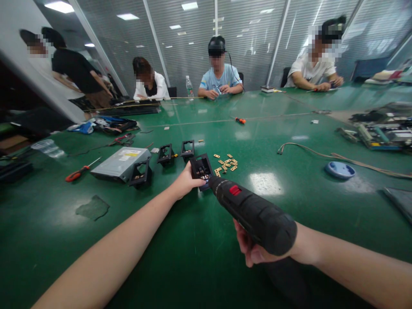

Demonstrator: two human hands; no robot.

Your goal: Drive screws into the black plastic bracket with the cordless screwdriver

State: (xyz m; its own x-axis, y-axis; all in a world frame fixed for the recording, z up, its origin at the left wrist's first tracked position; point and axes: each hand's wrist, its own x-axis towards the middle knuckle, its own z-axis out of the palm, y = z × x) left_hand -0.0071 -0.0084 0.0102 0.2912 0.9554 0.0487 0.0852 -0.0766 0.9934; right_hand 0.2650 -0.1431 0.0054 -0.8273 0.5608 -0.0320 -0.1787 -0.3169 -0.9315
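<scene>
My left hand (pixel 187 182) is closed around a black plastic housing (pixel 202 165), which has small metal parts inside. My right hand (pixel 249 244) grips a black cordless drill (pixel 257 212) with a red switch on top. The drill's nose points at the lower part of the housing; its tip is hard to make out there. Several small brass plates (pixel 227 162) lie loose just right of the housing. Behind and to the left stand similar black housings, one (pixel 187 149) near my hand, another (pixel 165 155) farther left, and a third (pixel 140 174) against a metal disc drive.
The silver disc drive (pixel 124 163) and an orange-handled screwdriver (pixel 80 171) lie on the left. On the right are a blue oval dish (pixel 340 170), a cable (pixel 337 158) and circuit boards (pixel 384 133). Another screwdriver (pixel 240 120) lies farther back. Several people sit or stand beyond the green table (pixel 167 266).
</scene>
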